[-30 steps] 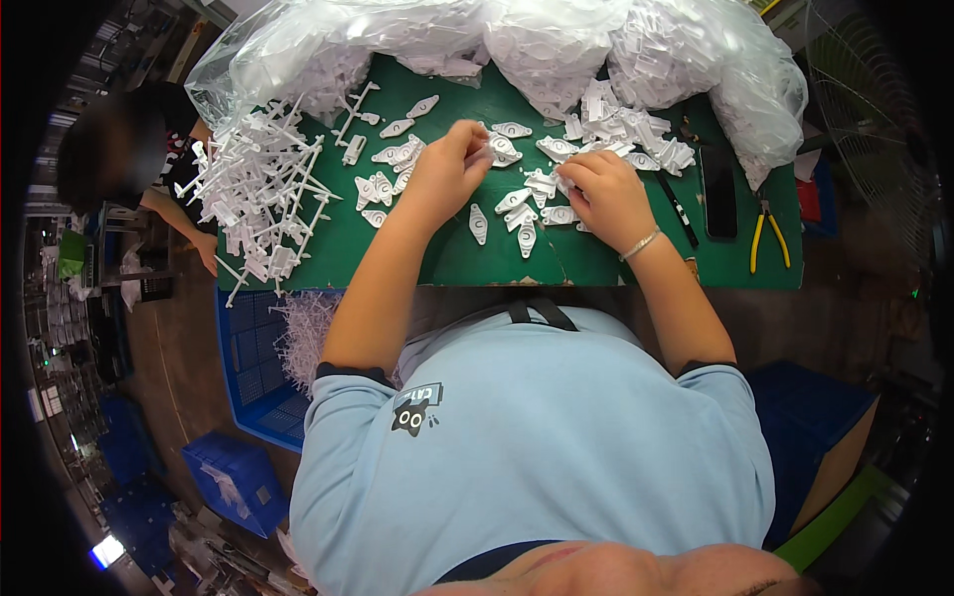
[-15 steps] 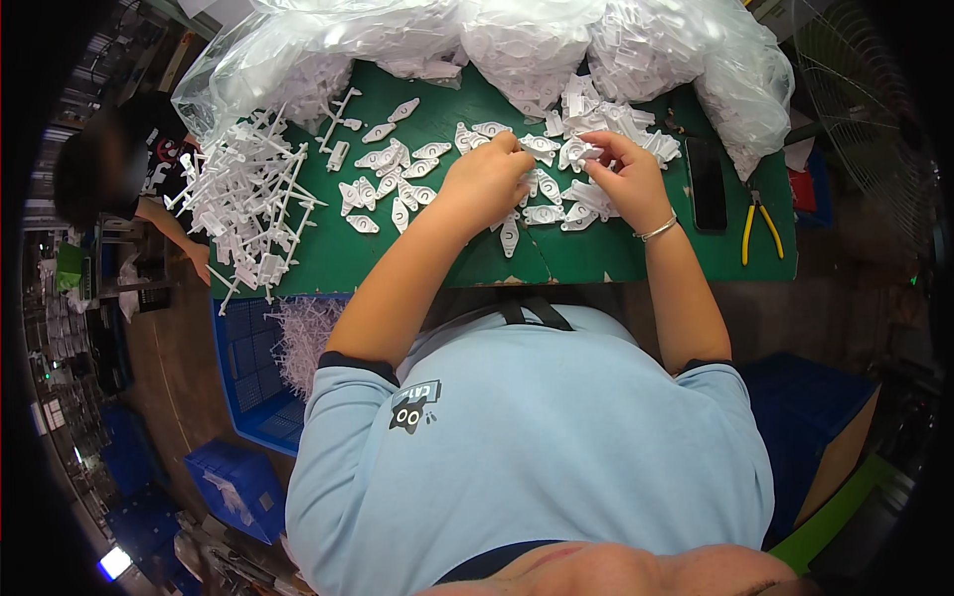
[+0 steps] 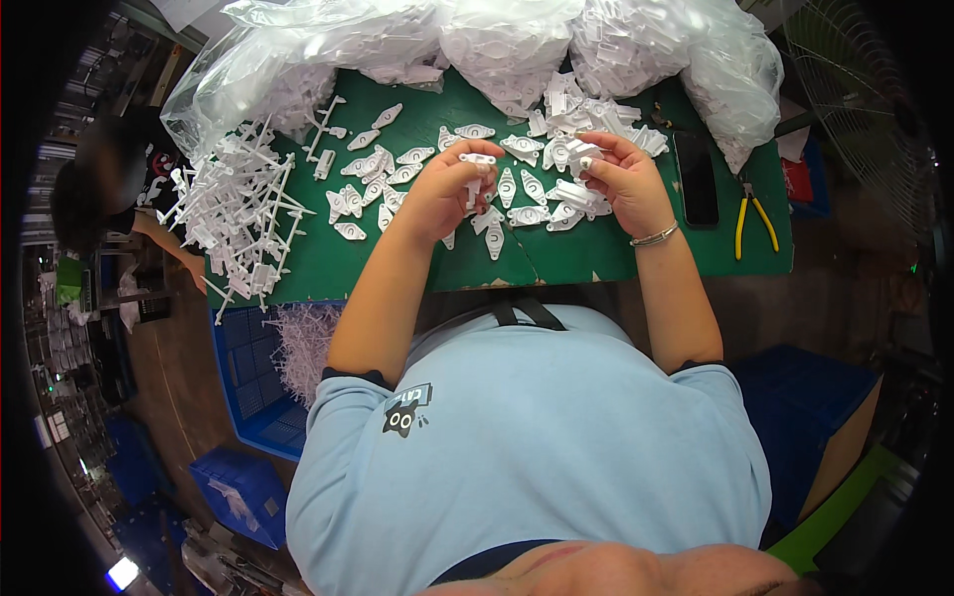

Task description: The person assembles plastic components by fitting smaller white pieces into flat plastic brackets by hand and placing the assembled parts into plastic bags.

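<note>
Between the thumb and fingers of my left hand (image 3: 439, 197), a white plastic part (image 3: 477, 160) is held up above the table. My right hand (image 3: 634, 187), with a metal bangle on its wrist, pinches a small white plastic piece (image 3: 585, 157) near the edge of a heap. Diamond-shaped white plates (image 3: 494, 238) lie between and below the hands. More of these plates (image 3: 373, 164) are spread to the left of my left hand. Beyond my right hand is a heap of longer white plastic parts (image 3: 596, 111).
Clear bags of white parts (image 3: 512, 50) line the back of the green table (image 3: 348, 268). White sprue scraps (image 3: 234, 204) pile up at left, above a blue crate (image 3: 243, 368). A phone (image 3: 696, 179) and yellow-handled cutters (image 3: 757, 221) lie at right. Another person's arm (image 3: 169, 238) shows at far left.
My left hand has drawn back to the left and turned upward, bringing up a white part. My right hand stays near the heap, still pinching a white piece. The view has shifted slightly.
</note>
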Demonstrator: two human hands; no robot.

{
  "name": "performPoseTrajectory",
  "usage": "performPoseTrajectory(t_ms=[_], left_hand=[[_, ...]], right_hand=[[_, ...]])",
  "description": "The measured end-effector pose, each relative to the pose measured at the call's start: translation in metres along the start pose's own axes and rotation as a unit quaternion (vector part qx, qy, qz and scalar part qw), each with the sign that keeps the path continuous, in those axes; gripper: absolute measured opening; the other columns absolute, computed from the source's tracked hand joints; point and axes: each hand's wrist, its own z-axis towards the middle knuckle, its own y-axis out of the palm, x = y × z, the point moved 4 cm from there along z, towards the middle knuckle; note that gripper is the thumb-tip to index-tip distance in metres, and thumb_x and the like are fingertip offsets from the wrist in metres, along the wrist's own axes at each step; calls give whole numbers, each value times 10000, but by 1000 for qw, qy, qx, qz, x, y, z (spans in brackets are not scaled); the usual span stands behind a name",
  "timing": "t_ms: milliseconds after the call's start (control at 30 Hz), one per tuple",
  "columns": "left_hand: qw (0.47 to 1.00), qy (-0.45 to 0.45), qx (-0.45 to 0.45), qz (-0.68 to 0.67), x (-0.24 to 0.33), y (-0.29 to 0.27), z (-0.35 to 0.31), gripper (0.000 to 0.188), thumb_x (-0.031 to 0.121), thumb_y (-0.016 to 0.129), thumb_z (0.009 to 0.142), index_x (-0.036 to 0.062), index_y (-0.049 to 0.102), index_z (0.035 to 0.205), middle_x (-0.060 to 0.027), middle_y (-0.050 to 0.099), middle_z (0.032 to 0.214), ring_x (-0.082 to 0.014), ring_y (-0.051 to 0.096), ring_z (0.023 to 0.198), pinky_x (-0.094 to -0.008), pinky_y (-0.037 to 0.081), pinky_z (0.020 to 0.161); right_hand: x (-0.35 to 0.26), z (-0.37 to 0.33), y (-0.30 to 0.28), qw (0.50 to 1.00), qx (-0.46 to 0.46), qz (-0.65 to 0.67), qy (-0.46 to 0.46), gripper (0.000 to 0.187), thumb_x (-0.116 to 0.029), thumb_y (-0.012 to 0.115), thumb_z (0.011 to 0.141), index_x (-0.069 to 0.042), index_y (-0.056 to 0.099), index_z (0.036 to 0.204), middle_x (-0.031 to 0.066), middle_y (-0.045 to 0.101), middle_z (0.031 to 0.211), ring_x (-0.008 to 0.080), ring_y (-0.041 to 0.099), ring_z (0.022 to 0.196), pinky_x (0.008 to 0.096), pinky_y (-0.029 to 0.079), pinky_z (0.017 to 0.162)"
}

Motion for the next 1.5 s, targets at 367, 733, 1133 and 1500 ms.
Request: performPoseTrajectory(t_ms=[367, 733, 1133, 1500], left_hand=[[992, 122, 16, -41, -11, 61, -8, 312, 32, 530, 834, 27, 579, 1143, -113, 615, 1081, -223, 619, 991, -403, 526, 856], [716, 339, 73, 605, -2, 118, -2, 616, 174, 648, 823, 95, 450, 1401, -140, 513, 1377, -408, 388, 1347, -623, 220, 1093], [762, 418, 28, 494, 9, 93, 5, 741, 397, 598, 867, 31, 344, 1459, -174, 398, 1483, -424, 304, 1398, -567, 158, 1134], [796, 456, 104, 384, 13, 65, -10, 566, 82, 551, 885, 8, 364, 1414, -199, 406, 1445, -339, 370, 1357, -449, 252, 1137]], right_hand=[[27, -28, 23, 933, -10, 348, 96, 467, -369, 453, 1005, -30, 459, 1327, 132, 577, 1180, 257, 582, 1070, 392, 520, 868], [28, -23, 55, 884, 40, 461, 65, 458, -336, 280, 1049, 26, 518, 1200, 180, 629, 1149, 290, 615, 1066, 411, 497, 947], [42, -9, 65, 870, -27, 487, 72, 462, -338, 421, 1007, -8, 460, 1328, 127, 533, 1225, 264, 538, 1138, 410, 429, 1009], [24, -10, 67, 861, -42, 502, 68, 387, -151, 487, 975, -16, 452, 1336, 154, 535, 1255, 273, 557, 1147, 449, 467, 986]])
